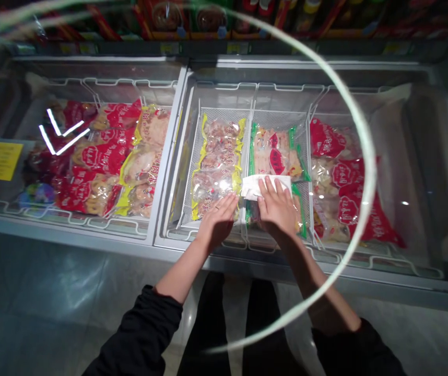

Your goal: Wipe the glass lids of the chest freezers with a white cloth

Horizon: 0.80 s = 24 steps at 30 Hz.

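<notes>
A chest freezer with a glass top [230, 96] stretches across the view in front of me. My right hand [279, 208] lies with spread fingers on a white cloth [252, 187], pressing it flat against the glass. Beside it, my left hand [220, 218] rests open on the glass, its fingers stretched out and bare. Beneath the glass, below my left hand, is a row of yellow-edged frozen food bags [219, 146]. Green-edged bags [273, 151] lie under the cloth and my right hand. The cloth's lower part is covered by my fingers.
Red frozen food bags [98, 156] fill the left section, and more red bags [351, 180] lie at the right. A metal frame bar [172, 151] divides the top. A yellow notice [0, 160] sits far left. Shelves of packaged goods [208, 18] stand behind.
</notes>
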{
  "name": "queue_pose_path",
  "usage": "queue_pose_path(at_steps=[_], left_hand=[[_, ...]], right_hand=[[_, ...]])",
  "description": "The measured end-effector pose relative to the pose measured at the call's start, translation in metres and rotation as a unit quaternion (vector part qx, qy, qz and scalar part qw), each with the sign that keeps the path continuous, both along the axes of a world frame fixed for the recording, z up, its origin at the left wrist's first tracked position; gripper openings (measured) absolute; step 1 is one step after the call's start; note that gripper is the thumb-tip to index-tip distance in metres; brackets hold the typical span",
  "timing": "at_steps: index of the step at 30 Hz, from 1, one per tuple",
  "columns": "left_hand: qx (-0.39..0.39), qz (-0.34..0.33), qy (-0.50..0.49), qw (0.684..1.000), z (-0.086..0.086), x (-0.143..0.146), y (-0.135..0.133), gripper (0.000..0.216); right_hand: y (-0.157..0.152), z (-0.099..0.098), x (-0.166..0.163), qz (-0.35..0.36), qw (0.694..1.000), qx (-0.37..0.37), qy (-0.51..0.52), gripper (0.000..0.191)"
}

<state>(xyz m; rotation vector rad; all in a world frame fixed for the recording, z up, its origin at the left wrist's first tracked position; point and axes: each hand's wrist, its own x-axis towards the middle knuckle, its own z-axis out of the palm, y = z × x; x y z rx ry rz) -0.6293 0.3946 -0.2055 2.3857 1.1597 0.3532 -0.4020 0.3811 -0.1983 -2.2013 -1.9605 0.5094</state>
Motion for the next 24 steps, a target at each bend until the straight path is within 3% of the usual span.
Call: queue_pose_path(at_steps=[5,8,11,16,19,24], left_hand=[[0.022,0.005,0.014,1.0,-0.005,-0.013,0.002,0.067],[0.024,0.009,0.009,1.0,-0.007,-0.016,0.001,0.067],[0.012,0.017,0.009,1.0,-0.006,-0.015,0.0,0.07],[0.01,0.001,0.014,1.0,-0.007,-0.013,-0.001,0.068],[0.017,0.005,0.012,1.0,-0.007,-0.014,-0.001,0.066],[0.009,0.004,0.005,1.0,-0.005,-0.015,0.0,0.066]], right_hand=[[0.038,0.003,0.002,0.064,0.998,-0.001,0.012,0.057],[0.05,0.005,0.023,0.036,0.999,-0.007,0.008,0.057],[0.029,0.005,0.023,-0.007,1.0,-0.003,0.006,0.059],[-0.005,0.004,-0.021,0.011,0.999,-0.028,0.008,0.06],[0.015,0.004,-0.037,0.042,0.999,-0.014,0.023,0.058],[0.057,0.004,-0.022,0.052,0.998,0.004,0.031,0.055]])
